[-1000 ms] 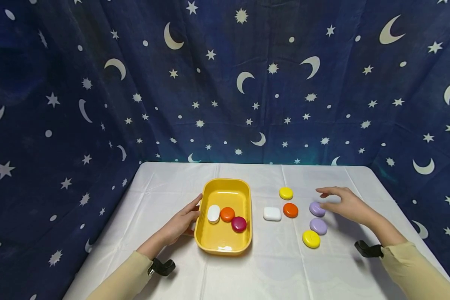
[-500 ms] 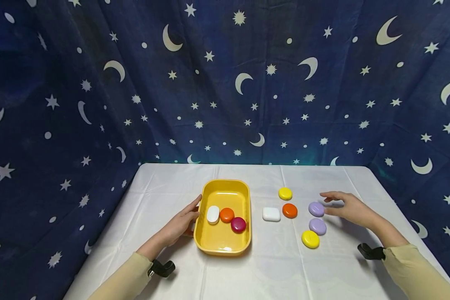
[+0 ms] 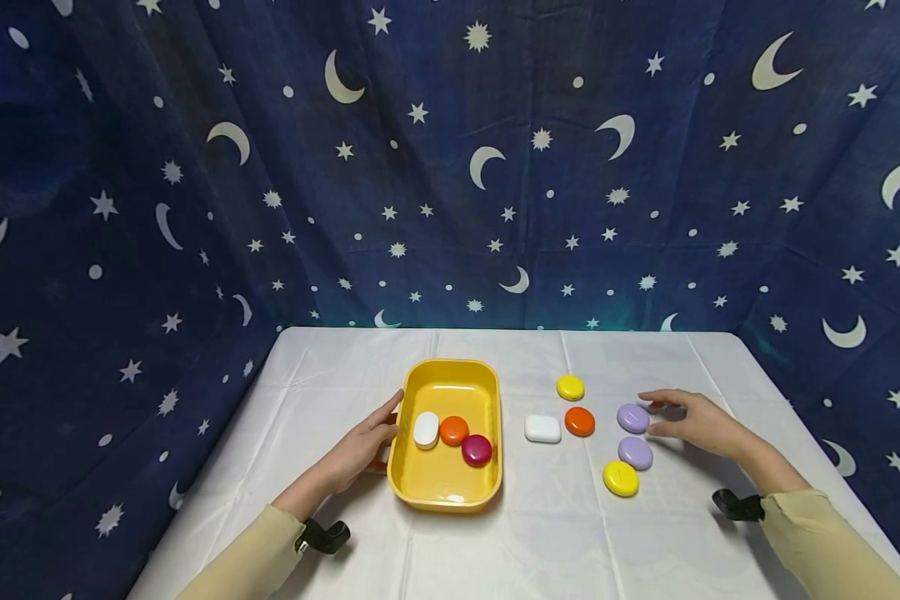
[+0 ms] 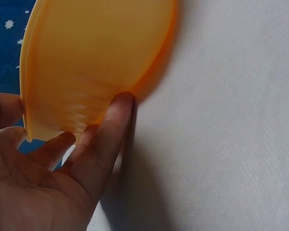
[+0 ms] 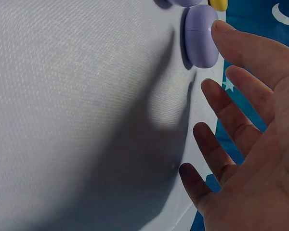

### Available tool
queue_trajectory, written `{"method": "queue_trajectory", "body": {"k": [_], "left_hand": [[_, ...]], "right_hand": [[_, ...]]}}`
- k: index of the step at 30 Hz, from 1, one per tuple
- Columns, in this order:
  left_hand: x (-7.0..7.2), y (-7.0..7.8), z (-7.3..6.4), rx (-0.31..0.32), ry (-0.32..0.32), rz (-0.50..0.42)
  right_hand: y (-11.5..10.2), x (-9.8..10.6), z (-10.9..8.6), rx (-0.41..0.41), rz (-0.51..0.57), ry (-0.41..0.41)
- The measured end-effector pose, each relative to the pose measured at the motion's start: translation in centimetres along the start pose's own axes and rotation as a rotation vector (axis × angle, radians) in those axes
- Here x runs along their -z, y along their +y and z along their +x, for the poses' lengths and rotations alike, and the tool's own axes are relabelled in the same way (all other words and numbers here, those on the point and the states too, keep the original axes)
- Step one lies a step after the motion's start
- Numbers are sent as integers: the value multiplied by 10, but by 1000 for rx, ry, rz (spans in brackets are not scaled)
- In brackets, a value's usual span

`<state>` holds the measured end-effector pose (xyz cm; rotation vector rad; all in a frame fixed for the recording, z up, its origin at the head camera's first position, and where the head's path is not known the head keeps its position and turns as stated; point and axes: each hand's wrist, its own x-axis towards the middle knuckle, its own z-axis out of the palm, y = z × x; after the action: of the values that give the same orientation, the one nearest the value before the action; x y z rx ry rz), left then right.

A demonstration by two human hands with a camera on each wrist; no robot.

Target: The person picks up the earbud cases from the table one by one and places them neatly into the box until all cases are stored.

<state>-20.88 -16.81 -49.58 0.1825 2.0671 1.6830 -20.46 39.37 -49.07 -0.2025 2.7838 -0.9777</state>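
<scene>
My left hand (image 3: 355, 457) rests against the left side of a yellow tray (image 3: 444, 493), its fingers touching the outer wall and rim (image 4: 26, 91). Inside lie a white oval piece (image 3: 426, 431), an orange disc (image 3: 453, 431) and a dark pink disc (image 3: 477, 451). Over on the right, my right hand (image 3: 701, 423) hovers with fingers spread, holding nothing. Its thumb is close beside the farther of two smooth lavender discs (image 3: 633, 418); in the right wrist view the thumb tip overlaps the edge of a lavender disc (image 5: 201, 38). The nearer lavender disc (image 3: 636, 453) lies just below.
Left of the lavender discs lie a red-orange disc (image 3: 580, 422), a white rounded block (image 3: 542, 429) and a yellow disc (image 3: 570, 387). Another yellow disc (image 3: 621, 479) sits nearest the front. A white cloth (image 3: 540, 550) covers the table; a starry curtain (image 3: 435, 167) surrounds it.
My right hand has drawn back to the right, off the farther lavender disc it overlapped, then dipped slightly. The left hand and tray stay in place.
</scene>
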Motion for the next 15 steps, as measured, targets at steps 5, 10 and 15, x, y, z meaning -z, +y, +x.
{"method": "queue_trajectory", "body": {"k": [5,10,15], "left_hand": [[0,-1,1,10,5,8],[0,-1,1,15,10,-1],[0,0,1,10,5,-3]], "right_hand": [[5,-3,3,19,-4,21],[5,-5,4,64,-14,29],[6,-6,6,87,-34,26]]}}
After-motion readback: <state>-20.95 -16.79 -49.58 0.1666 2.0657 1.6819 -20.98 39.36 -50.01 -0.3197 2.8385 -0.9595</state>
